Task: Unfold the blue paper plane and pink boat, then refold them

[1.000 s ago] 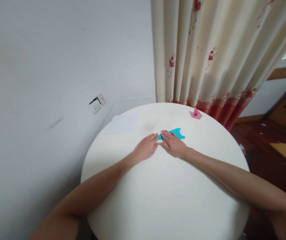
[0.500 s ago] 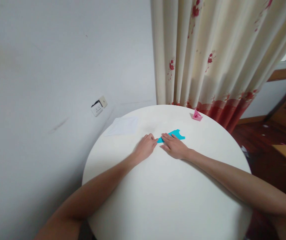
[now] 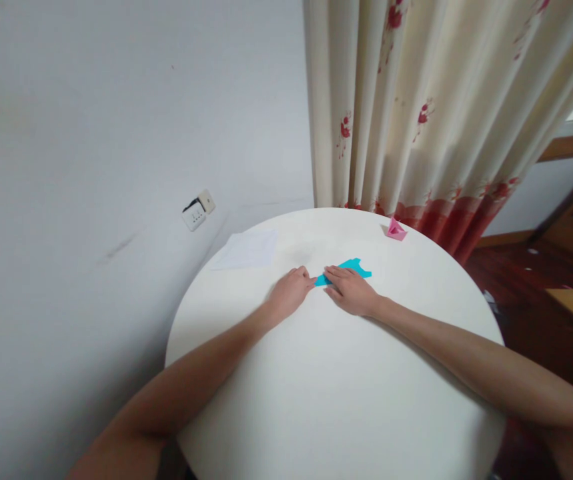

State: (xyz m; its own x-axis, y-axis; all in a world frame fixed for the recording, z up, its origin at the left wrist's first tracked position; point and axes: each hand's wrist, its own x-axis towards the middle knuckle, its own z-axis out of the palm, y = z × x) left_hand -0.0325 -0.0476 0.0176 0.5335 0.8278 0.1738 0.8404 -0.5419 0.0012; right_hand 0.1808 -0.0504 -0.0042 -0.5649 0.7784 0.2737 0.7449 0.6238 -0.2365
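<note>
A folded piece of blue paper (image 3: 357, 266) lies flat on the round white table (image 3: 331, 387), with a notched edge at its right end. Its narrow left end is pinched by my left hand (image 3: 291, 291), whose fingers are curled closed. My right hand (image 3: 350, 289) lies flat across the middle of the paper, fingers stretched out and pressing on it. Part of the paper is hidden under that hand.
Near the far right rim of the table sits a small pink folded paper shape (image 3: 396, 229). White paper (image 3: 249, 249) lies at the far left, close to the wall with a socket (image 3: 195, 216). A patterned curtain (image 3: 381, 120) hangs behind the table.
My right hand has shifted very slightly over the blue paper. Otherwise the hands and the paper keep nearly the same place.
</note>
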